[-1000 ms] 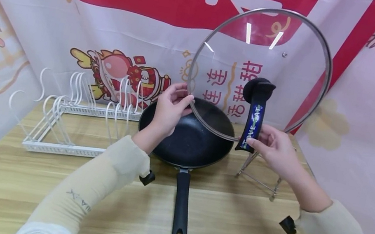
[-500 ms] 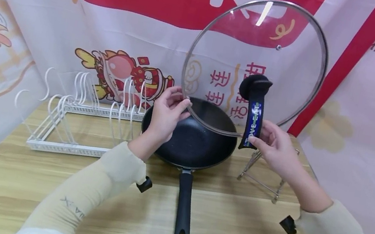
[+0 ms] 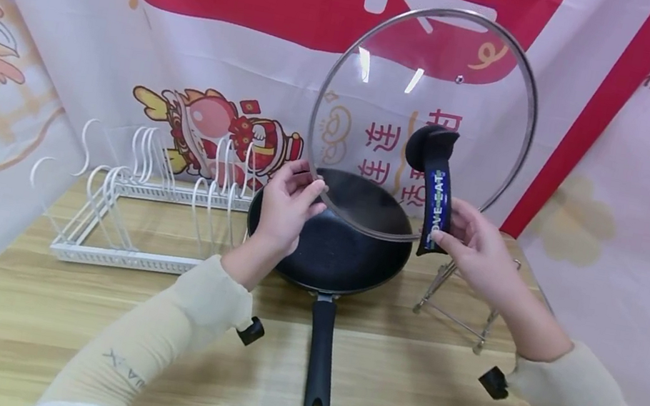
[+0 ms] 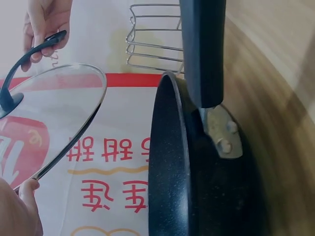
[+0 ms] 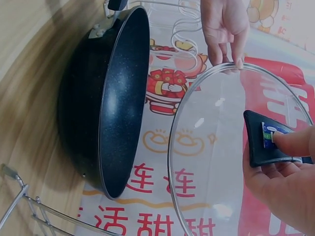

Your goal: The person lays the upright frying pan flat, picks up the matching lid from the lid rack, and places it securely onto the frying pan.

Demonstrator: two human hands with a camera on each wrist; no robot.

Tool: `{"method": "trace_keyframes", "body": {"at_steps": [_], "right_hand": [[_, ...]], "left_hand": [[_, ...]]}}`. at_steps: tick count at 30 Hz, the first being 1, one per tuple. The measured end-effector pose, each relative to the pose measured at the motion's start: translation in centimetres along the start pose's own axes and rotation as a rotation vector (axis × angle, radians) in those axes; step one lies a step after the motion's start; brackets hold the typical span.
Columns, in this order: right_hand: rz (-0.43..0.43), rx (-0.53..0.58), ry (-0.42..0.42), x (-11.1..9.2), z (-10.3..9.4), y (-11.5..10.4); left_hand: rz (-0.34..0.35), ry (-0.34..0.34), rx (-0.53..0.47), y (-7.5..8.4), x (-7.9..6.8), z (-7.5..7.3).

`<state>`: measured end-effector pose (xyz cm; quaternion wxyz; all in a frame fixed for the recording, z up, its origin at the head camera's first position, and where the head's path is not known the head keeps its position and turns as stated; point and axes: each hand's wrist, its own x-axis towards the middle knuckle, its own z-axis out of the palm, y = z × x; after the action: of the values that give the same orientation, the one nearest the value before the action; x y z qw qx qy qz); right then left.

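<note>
A round glass pot lid [image 3: 378, 89] with a metal rim is held tilted up, above and behind a black frying pan [image 3: 335, 256]. My left hand [image 3: 286, 207] pinches the lid's rim at its lower left, thumb on the near side. With thumb and fingers my right hand [image 3: 476, 248] grips the free end of the lid's curved black handle [image 3: 436, 201], which bears a blue label with letters. In the right wrist view the pan [image 5: 118, 108] stands apart from the lid [image 5: 206, 128]. The pan rests on the table, its long handle [image 3: 320, 369] toward me.
To the left stands a white wire dish rack [image 3: 126, 259] with upright hoops. A metal wire stand [image 3: 455, 318] is on the right, partly behind my right hand. Behind the wooden table [image 3: 394, 404] hangs a printed cloth [image 3: 277, 67] in red and white.
The lid has shifted left in the head view and now sits more over the pan; the right hand has moved slightly left with it. Both hands keep their hold. The pan stays put.
</note>
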<state>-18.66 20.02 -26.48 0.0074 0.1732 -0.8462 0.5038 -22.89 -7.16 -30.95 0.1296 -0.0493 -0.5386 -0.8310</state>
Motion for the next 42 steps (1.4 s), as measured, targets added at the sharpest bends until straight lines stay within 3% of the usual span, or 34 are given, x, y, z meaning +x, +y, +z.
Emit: {"method": "trace_keyframes", "body": {"at_steps": [25, 36, 42], "right_hand": [[-0.064, -0.014, -0.048, 1.3, 0.1, -1.0], [-0.061, 0.027, 0.074, 1.6, 2.1, -1.0], [-0.060, -0.002, 0.146, 2.0, 2.8, -0.5]], "left_hand": [[-0.041, 0.079, -0.118, -1.3, -0.5, -0.3], [-0.049, 0.135, -0.147, -1.8, -0.9, -0.2], [-0.032, 0.117, -0.144, -2.0, -1.2, -0.2]]}}
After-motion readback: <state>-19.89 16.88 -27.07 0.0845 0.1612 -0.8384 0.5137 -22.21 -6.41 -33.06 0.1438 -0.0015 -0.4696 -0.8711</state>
